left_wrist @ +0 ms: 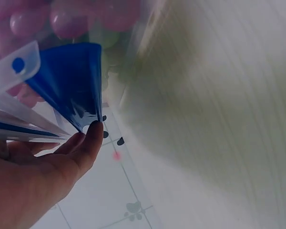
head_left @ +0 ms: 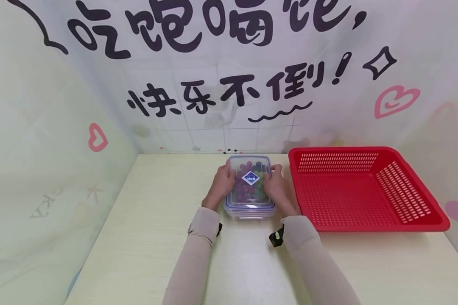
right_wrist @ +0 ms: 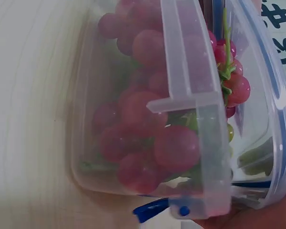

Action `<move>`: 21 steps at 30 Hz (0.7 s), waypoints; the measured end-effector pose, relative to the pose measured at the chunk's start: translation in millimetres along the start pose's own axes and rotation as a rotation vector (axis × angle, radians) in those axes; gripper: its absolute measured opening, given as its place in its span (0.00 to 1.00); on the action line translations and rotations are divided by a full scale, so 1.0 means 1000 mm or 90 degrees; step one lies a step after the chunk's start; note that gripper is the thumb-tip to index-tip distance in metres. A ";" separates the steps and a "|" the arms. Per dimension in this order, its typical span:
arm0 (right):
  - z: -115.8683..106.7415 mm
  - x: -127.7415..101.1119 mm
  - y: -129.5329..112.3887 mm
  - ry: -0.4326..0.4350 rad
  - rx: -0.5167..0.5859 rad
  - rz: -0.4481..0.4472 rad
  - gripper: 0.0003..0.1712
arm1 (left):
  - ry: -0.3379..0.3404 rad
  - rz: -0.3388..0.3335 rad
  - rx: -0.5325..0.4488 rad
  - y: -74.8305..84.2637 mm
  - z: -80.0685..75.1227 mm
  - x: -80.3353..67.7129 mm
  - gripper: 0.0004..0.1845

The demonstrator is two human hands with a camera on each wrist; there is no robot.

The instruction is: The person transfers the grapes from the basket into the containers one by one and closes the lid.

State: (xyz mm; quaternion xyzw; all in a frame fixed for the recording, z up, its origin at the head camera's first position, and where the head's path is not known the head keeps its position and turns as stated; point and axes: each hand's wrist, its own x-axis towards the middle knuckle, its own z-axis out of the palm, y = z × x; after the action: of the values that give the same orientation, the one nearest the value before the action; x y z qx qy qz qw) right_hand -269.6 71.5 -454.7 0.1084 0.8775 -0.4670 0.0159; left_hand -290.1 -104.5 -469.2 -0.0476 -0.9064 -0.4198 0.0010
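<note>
A clear plastic box [head_left: 249,188] with a blue-rimmed lid and a diamond label stands mid-table, filled with purple and green grapes [right_wrist: 148,129]. My left hand [head_left: 222,183] holds its left side, and in the left wrist view the fingertips [left_wrist: 91,136] touch a blue lid clasp [left_wrist: 71,81]. My right hand [head_left: 275,185] holds the right side with fingers resting on the lid. The right wrist view shows the box wall [right_wrist: 93,95] close up, a clear side latch [right_wrist: 193,102] hanging over it, and only a sliver of the hand at the bottom edge.
A red perforated basket [head_left: 366,188] sits just right of the box, empty. The pale wooden table [head_left: 152,228] meets a printed backdrop [head_left: 229,76] behind and at both sides. Bare tabletop lies to the left and in front.
</note>
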 end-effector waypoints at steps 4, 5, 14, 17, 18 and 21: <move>0.001 0.000 0.004 0.000 -0.013 -0.004 0.19 | 0.001 -0.005 -0.007 -0.002 0.002 0.000 0.31; 0.002 0.000 0.004 -0.001 -0.014 -0.008 0.19 | 0.002 -0.007 -0.009 -0.002 0.003 0.000 0.31; 0.008 0.001 0.010 0.013 0.000 -0.015 0.20 | -0.001 -0.019 -0.029 -0.009 0.009 -0.001 0.31; 0.010 0.002 0.011 0.012 0.008 -0.015 0.21 | -0.001 -0.024 -0.022 -0.009 0.010 0.000 0.31; 0.010 0.003 0.012 0.013 0.010 -0.016 0.21 | 0.001 -0.024 -0.021 -0.009 0.010 0.000 0.31; 0.011 0.004 0.011 0.011 0.015 -0.007 0.22 | 0.011 -0.017 -0.026 -0.009 0.011 0.000 0.31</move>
State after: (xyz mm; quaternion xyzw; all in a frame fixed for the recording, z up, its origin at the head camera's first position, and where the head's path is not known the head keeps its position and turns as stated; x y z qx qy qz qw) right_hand -272.2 69.1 -470.8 0.1076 0.8724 -0.4767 0.0046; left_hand -290.6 -102.3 -482.9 -0.0318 -0.8981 -0.4386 0.0025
